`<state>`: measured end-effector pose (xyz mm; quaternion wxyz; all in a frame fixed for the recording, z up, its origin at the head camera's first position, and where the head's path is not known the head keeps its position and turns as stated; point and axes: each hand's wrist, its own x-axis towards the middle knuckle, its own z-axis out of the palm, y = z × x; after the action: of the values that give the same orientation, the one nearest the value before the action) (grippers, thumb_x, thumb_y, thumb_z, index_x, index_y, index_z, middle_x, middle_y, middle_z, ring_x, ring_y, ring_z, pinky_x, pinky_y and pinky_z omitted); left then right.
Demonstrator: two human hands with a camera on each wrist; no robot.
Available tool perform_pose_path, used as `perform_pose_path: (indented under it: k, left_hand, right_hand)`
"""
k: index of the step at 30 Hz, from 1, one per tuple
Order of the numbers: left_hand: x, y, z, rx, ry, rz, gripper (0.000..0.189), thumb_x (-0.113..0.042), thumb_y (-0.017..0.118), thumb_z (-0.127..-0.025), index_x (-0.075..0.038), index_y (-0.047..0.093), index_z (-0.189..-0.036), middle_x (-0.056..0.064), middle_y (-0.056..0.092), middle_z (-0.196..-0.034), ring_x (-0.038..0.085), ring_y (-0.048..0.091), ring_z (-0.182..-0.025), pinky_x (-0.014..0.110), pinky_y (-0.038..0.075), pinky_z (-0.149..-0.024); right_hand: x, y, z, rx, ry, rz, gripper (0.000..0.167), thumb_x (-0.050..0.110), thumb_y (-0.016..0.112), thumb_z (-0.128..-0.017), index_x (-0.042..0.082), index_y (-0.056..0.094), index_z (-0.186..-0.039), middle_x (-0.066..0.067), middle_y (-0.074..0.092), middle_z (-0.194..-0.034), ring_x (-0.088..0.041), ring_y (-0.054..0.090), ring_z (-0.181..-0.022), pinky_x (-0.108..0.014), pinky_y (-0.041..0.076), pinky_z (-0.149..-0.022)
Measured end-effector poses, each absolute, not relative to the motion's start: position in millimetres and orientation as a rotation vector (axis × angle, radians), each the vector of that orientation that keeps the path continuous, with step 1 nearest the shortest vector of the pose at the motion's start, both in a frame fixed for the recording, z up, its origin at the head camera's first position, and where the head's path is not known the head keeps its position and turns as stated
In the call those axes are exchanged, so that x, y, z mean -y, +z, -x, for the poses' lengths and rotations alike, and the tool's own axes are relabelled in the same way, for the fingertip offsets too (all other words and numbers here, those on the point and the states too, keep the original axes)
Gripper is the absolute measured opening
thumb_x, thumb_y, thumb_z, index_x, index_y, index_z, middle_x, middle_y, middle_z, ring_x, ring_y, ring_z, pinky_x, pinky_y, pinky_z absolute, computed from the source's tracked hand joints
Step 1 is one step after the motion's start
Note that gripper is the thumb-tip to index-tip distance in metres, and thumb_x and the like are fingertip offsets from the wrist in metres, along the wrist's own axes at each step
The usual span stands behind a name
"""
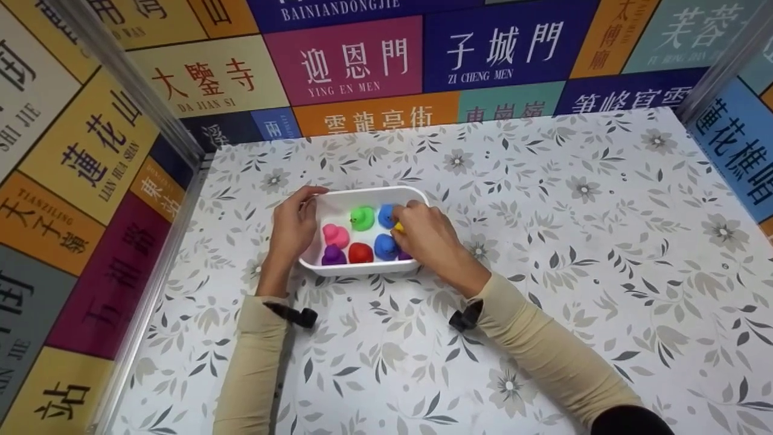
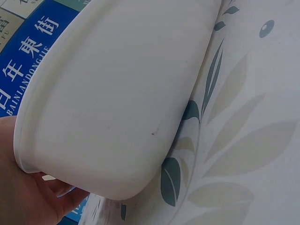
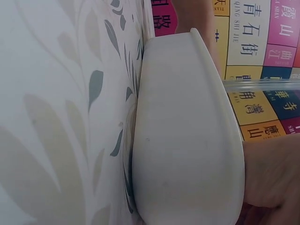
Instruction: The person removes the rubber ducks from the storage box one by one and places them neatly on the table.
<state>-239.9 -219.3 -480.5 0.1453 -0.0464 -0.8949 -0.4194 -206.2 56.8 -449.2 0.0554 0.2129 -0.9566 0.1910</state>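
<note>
Left hand (image 1: 294, 223): nine o'clock, grips tub (image 1: 362, 270); steady hold advisable. Right hand (image 1: 427, 232): three o'clock, pinches yellow toy (image 1: 398, 227).

A booth-like setting, its wider surroundings impossible to tell, was formed by walls (image 1: 104, 284) printed with coloured blocks (image 1: 344, 60) of Chinese characters and romanised names, "Ying En Men" among them. Corners were edged by shiny strips (image 1: 125, 75); a tabletop (image 1: 580, 254) was covered in flower-printed white.
</note>
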Motion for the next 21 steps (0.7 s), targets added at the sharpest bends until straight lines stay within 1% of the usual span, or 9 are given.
perform_pose_path:
  k: [5, 8, 11, 15, 21]
  left_hand:
    - [220, -480, 241, 2.583, -1.203, 0.141, 0.035, -0.001, 0.055, -0.108, -0.018, 0.077, -0.128, 0.008, 0.078, -0.127, 0.025, 0.071, -0.115, 0.043, 0.055, -0.108]
    - [220, -480, 242, 2.581, -1.200, 0.143, 0.035, -0.001, 0.055, -0.107, -0.019, 0.077, -0.127, 0.008, 0.079, -0.126, 0.025, 0.071, -0.115, 0.042, 0.055, -0.107]
    - [221, -481, 242, 2.578, -1.196, 0.147, 0.035, -0.001, 0.055, -0.107, -0.019, 0.078, -0.127, 0.009, 0.079, -0.123, 0.026, 0.072, -0.113, 0.043, 0.055, -0.106]
    - [220, -480, 241, 2.576, -1.194, 0.147, 0.036, 0.000, 0.056, -0.106, -0.020, 0.078, -0.127, 0.010, 0.079, -0.121, 0.026, 0.072, -0.112, 0.043, 0.055, -0.106]
    - [220, -481, 241, 2.571, -1.209, 0.146, 0.035, -0.003, 0.055, -0.107, -0.020, 0.078, -0.127, 0.010, 0.079, -0.117, 0.024, 0.069, -0.105, 0.040, 0.054, -0.100]
  right_hand:
    - [-61, -450, 209, 2.868, 0.712, -0.708, 0.023, 0.019, 0.077, -0.097, 0.007, 0.078, -0.117, -0.013, 0.070, -0.101, -0.029, 0.067, -0.081, -0.043, 0.062, -0.073]
    - [-64, -451, 211, 2.844, 0.823, -0.741, 0.025, 0.019, 0.078, -0.097, 0.005, 0.077, -0.118, -0.014, 0.069, -0.103, -0.027, 0.066, -0.084, -0.041, 0.062, -0.078]
    - [-68, -451, 213, 2.827, 0.943, -0.775, 0.028, 0.018, 0.078, -0.097, 0.003, 0.077, -0.121, -0.014, 0.071, -0.109, -0.026, 0.065, -0.091, -0.039, 0.061, -0.083]
    - [-73, -454, 216, 2.796, 1.085, -0.837, 0.031, 0.017, 0.079, -0.097, 0.004, 0.077, -0.125, -0.013, 0.074, -0.118, -0.025, 0.070, -0.098, -0.037, 0.063, -0.087]
    - [-83, -457, 218, 2.675, 1.281, -0.930, 0.032, 0.015, 0.081, -0.097, 0.003, 0.076, -0.126, -0.013, 0.077, -0.119, -0.026, 0.076, -0.097, -0.038, 0.066, -0.089]
